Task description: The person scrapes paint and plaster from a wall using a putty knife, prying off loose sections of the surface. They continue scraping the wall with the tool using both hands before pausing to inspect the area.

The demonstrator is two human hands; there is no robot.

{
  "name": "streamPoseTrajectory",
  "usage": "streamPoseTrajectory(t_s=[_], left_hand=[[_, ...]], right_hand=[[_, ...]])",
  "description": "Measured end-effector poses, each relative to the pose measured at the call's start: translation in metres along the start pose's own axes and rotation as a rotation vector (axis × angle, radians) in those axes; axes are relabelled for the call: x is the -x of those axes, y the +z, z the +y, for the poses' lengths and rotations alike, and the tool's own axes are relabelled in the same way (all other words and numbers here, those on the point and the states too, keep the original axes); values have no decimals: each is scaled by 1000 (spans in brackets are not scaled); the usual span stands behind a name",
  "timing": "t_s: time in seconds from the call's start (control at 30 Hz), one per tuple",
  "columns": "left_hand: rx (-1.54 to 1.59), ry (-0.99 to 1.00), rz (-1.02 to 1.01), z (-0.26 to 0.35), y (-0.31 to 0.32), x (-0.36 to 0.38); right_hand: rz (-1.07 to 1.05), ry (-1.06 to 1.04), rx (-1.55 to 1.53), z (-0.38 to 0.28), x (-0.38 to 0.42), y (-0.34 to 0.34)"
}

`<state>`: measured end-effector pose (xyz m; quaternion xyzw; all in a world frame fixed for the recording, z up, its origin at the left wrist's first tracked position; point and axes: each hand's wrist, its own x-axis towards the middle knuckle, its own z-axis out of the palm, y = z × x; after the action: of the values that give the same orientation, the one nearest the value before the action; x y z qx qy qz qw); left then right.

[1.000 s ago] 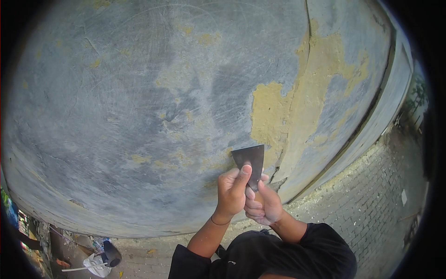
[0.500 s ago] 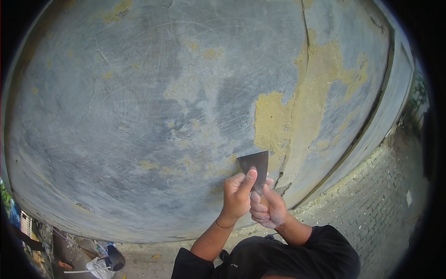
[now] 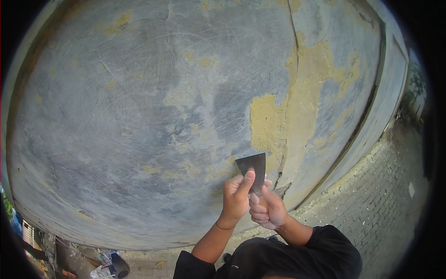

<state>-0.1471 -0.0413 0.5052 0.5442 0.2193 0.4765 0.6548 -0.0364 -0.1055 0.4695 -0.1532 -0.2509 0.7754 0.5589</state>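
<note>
A scraper with a wide dark metal blade is held up in front of a grey wall. My left hand is closed on the lower part of the blade, its thumb lying across the metal. My right hand is wrapped round the handle, most of which its fingers hide. The blade's broad edge points up, near the lower end of a yellow patch where the grey coating is gone. Whether the edge touches the wall, I cannot tell.
A long crack runs down the wall's right part. Brick paving with pale crumbs along the wall's foot lies at the lower right. At the lower left are a dark container and a white bag.
The view has shifted slightly, so the wall's crack and yellow patch appear a little further left. Both hands keep their hold on the scraper, almost unmoved in the picture.
</note>
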Motion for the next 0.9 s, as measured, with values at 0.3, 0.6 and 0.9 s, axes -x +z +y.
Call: streamPoseTrajectory(t_s=[0.3, 0.6, 0.9], left_hand=[[-6, -27, -30, 0, -1, 2], [-69, 1, 2, -5, -1, 1], [-76, 6, 70, -2, 5, 0]], right_hand=[[-20, 8, -40, 3, 3, 1], [-18, 31, -88, 4, 1, -7], [-34, 48, -121, 3, -3, -9]])
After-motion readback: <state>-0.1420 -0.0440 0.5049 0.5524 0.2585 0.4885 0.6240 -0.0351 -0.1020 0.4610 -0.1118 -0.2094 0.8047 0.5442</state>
